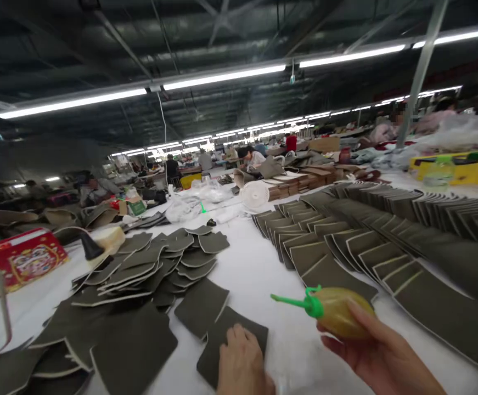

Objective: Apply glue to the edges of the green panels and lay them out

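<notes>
My right hand [381, 351] is wrapped round a squeeze bottle [339, 307] of yellowish glue-like liquid. Its green cap and thin nozzle [292, 301] point left, above the white table. Lower in the view, my left hand [241, 359] has its fingers bent and pressed together on a dark grey-green piece of material [209, 356]; the thumb is mostly hidden. That piece overlaps a similar piece [201, 307] just behind it. A loose heap of such pieces [140, 274] lies to the left, and long overlapping rows [354, 252] spread on the right.
A red printed box [28, 258] and a black cone-shaped thing [90, 247] stand at the left. Farther back are a round white fan-like object [255, 196], clear plastic bags [189, 200] and stacked brown pieces [296, 181]. A yellow box [461, 169] sits at right. Other people work in the background.
</notes>
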Available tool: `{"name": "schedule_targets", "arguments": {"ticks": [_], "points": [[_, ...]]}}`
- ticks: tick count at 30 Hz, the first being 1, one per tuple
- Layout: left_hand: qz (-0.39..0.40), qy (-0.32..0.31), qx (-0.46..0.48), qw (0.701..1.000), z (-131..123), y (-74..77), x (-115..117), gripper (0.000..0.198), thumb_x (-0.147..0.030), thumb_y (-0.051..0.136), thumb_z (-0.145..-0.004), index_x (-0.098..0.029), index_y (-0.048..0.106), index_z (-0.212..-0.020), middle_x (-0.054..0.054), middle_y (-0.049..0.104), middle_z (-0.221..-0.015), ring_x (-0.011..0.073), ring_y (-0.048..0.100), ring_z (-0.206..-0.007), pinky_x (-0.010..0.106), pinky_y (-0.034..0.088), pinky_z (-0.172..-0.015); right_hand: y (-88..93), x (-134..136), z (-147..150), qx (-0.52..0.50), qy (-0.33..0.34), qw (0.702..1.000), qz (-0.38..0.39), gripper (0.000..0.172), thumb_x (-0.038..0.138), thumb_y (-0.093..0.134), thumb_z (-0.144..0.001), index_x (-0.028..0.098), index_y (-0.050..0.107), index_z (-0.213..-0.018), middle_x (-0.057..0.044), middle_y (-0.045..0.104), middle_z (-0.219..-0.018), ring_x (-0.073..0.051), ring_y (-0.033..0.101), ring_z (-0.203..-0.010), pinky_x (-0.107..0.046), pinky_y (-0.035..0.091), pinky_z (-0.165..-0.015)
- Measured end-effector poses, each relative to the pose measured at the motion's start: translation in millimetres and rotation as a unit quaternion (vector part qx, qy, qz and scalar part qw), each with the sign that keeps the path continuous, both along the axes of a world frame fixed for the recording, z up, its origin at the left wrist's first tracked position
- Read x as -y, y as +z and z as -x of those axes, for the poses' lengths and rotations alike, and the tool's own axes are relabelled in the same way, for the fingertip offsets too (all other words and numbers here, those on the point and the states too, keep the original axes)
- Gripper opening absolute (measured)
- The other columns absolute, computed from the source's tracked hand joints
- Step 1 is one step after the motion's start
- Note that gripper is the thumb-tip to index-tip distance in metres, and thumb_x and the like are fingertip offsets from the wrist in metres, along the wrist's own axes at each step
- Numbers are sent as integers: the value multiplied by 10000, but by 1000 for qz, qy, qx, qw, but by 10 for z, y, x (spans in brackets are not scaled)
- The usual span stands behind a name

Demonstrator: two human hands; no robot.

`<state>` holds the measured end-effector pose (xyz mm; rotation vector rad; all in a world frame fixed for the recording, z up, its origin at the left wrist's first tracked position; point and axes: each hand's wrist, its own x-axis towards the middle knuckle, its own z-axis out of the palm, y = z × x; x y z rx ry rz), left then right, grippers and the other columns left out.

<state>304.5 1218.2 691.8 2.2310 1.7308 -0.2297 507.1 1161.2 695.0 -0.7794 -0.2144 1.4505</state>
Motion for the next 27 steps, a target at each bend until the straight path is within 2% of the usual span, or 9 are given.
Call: {"name": "schedule_targets", "arguments": {"ticks": [3,7,12,18,21,24,27], "points": [[-13,-52,-44,998,-17,-66,-11,540,-142,531,-664,0,547,-1185,222,527,-1162,340,486,-1092,454,431,-897,67,28,-20,44,-39,998,5,343,364,791,-679,200,724,-973,-88,702,-1042,-244,648,-861,-362,595,-703],[-9,-72,-30,997,63,-49,-29,460,-149,475,-696,-55,591,-1131,181,550,-1119,307,500,-1073,413,437,-901,49,69,-67,98,-71,993,0,384,394,804,-636,243,706,-976,-81,685,-1070,-273,623,-935,-384,598,-705],[-12,-82,-16,996,128,-34,-36,450,-184,443,-745,-81,580,-1161,168,537,-1141,306,481,-1095,424,423,-922,-23,88,-72,150,-57,987,-24,437,414,780,-664,270,655,-1058,-68,675,-1063,-264,628,-938,-371,594,-720],[-33,-92,-31,995,76,-116,-54,337,-112,410,-766,-87,620,-1028,151,568,-1049,274,525,-1017,375,448,-857,-58,68,-38,224,-43,973,-33,508,432,762,-676,254,584,-1117,-59,686,-985,-224,640,-903,-275,567,-733],[-44,-106,-36,993,93,-149,-94,332,-104,389,-801,-100,627,-1033,141,575,-1042,254,537,-1008,345,445,-858,-85,70,-52,274,-44,960,-36,531,437,742,-696,258,537,-1153,-39,683,-938,-186,630,-872,-215,537,-724],[-39,-118,-50,991,137,-156,-145,386,-94,361,-829,-116,608,-1125,137,581,-1063,245,554,-1011,333,446,-856,-127,78,-86,334,-42,941,-48,524,458,715,-718,272,506,-1161,-23,666,-899,-191,619,-830,-232,530,-688],[-17,-129,-59,990,193,-142,-204,462,-98,330,-858,-168,535,-1266,111,612,-1051,231,602,-955,324,460,-816,-155,81,-110,433,-24,899,-61,550,470,702,-732,289,463,-1193,-16,642,-896,-208,614,-789,-267,524,-654]]}}
